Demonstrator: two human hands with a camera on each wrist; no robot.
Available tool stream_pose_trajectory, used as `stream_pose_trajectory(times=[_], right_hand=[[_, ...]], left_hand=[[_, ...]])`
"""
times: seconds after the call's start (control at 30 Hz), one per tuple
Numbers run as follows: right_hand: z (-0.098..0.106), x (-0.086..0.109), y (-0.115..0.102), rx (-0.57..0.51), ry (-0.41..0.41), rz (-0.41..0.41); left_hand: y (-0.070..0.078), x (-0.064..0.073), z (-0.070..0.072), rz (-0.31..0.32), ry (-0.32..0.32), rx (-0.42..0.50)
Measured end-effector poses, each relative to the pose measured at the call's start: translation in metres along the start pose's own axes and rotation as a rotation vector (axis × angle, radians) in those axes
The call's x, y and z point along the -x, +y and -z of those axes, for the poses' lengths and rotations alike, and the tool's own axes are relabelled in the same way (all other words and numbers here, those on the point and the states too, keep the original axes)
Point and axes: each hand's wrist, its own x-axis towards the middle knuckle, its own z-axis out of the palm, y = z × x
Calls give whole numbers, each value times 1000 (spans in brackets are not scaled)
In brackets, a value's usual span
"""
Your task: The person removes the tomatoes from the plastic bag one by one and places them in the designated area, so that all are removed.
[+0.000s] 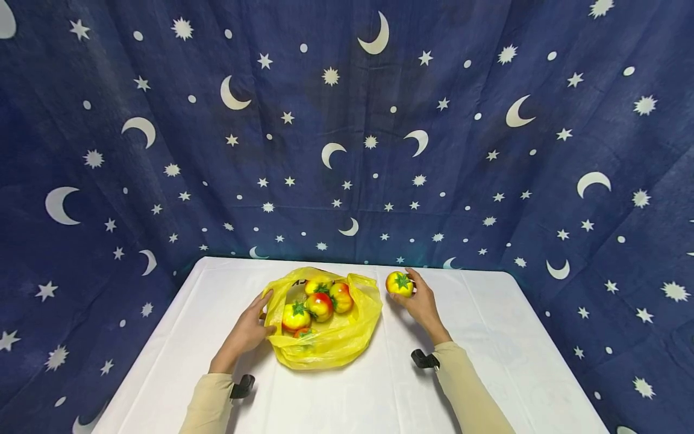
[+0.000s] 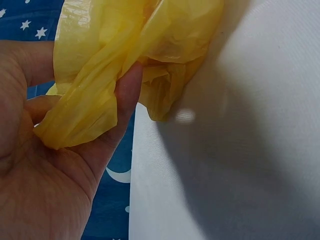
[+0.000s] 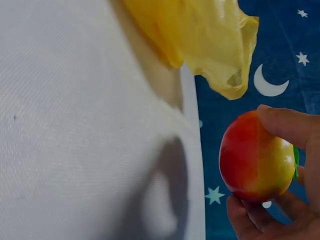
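Yellow and red, glossy, and there's the fruit [image 1: 400, 283], just beside the yellow bag [image 1: 325, 355], off its right edge near the far corner, with a sliver of gap between them! Green leafy top up in the head view; it's roundish, so no long axis worth calling. And look at the line-up: bag, then fruit, then the right hand [image 1: 423, 306] on the outer side, so the fruit sits on the bag-facing side of those fingers. That's the hand nearer to it, no contest, thumb on one side, fingers curled round the other, a firm hold by the look of it, seemingly lifted off the cloth.

Over to the bag's left edge, where the left hand [image 1: 248, 325] has a fold of the thin plastic pinched between its digits; the left wrist view shows that clearly.

Now inside the bag, mouth gaping upward: five more fruits [image 1: 320, 307] can be made out, bunched together, the nearest half hidden behind the near rim. Any deeper, I can't tell. Dark print shows on the far inner wall.

Under the bag, a white-covered table [image 1: 520, 361]; beyond it, a blue curtain [image 1: 293, 163] of moons and stars.
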Motion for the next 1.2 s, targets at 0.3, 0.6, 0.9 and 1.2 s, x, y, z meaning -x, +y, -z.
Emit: stream_pose_trajectory(times=[0.3, 0.6, 0.9, 1.2], right_hand=[[-7, -8, 9, 16, -7, -91], [-14, -15, 18, 39, 3, -90], [-18, -18, 19, 40, -4, -100], [-18, -22, 20, 50, -75, -118]], left_hand=[[-1, 1, -1, -35, 24, 1], [0, 1, -1, -27, 15, 15], [1, 0, 0, -19, 15, 9], [1, 1, -1, -23, 11, 10]])
